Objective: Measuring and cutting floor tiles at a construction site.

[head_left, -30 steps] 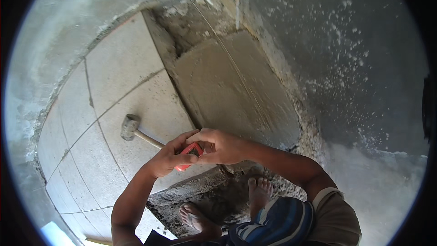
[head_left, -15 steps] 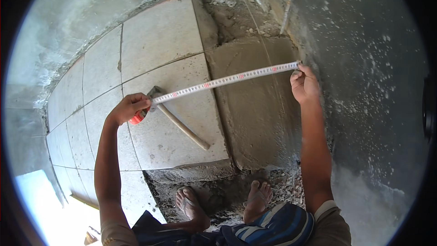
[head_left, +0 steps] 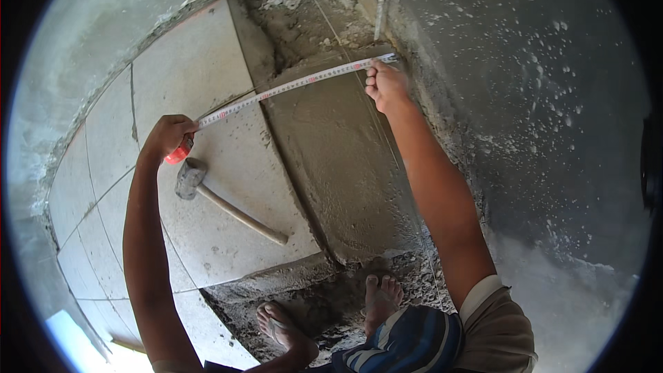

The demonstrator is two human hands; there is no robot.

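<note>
Here your tiled floor (head_left: 200, 76) meets wet cement (head_left: 338, 159); your left hand (head_left: 168, 136) and right hand (head_left: 385, 85) grip the tape measure (head_left: 290, 86), stretched slanting toward the wall (head_left: 525, 83).

Count of things on the floor and in the hands

One tape measure (head_left: 290, 86) stretched across the upper middle, held by two hands: left hand (head_left: 168, 135) at centre left, right hand (head_left: 384, 84) at upper centre. One mallet (head_left: 224, 200) lies at centre left. Two bare feet (head_left: 378, 297) show at the bottom. One wet mortar bed (head_left: 338, 166) fills the centre. About eight laid floor tiles (head_left: 186, 69) are visible on the left.
</note>
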